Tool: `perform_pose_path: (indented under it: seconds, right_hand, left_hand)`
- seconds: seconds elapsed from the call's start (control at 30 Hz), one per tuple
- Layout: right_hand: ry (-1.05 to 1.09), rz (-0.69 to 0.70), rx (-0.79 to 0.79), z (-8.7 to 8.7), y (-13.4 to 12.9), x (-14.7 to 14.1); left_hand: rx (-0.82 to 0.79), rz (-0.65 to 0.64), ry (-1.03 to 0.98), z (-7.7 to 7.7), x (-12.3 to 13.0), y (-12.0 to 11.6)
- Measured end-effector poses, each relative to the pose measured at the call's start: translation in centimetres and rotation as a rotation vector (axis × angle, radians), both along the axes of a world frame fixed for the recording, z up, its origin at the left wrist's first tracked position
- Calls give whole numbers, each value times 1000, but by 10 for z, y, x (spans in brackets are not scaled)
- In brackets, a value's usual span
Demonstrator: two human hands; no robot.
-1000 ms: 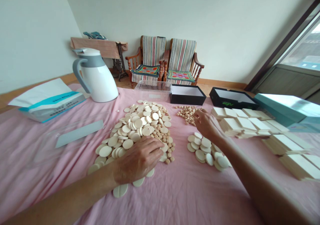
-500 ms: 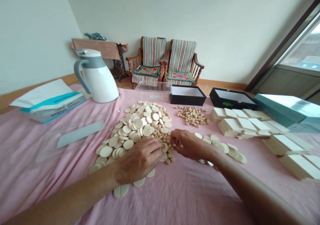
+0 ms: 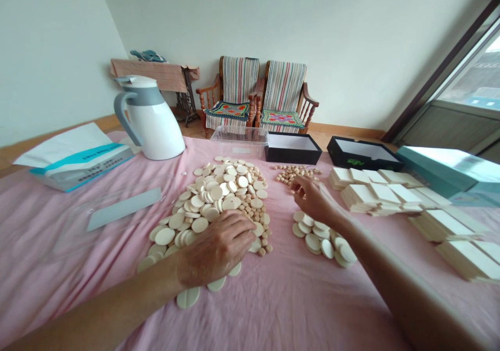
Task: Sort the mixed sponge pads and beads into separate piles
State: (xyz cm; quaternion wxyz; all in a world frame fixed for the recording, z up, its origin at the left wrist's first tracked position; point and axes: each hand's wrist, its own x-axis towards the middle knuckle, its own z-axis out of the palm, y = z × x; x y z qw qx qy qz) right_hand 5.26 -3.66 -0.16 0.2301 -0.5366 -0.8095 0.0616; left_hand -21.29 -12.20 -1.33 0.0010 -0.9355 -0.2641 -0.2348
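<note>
A person's left hand lies palm-down on a broad heap of pale round discs spread over a pink cloth; its fingers rest slightly spread, released and gripping nothing; a flat, light hand like this looks a sound way to steady loose pieces without scattering them; the right hand hovers over the cloth between a small heap of tan pellets and a smaller pile of discs; its fingers curl toward the thumb in a loose pinch, though whether they grasp a pellet cannot be told; a close pinch suits pieces this small; more pellets lie along the right edge of the broad heap; stacks of cream rectangular slabs stand to the right, near two open black boxes; a white insulated jug stands at far left.
</note>
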Motion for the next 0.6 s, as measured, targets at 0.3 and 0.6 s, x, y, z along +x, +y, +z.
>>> perform_pose_path:
  seconds: [0.3,0.6]
  right_hand:
    - [70,467,-181,0,-42,-53]
    - [-56,427,-190,-4,-38,-48]
  left_hand:
    - [20,7,-23,-1,1,-1]
    - [25,21,-23,0,2,-1]
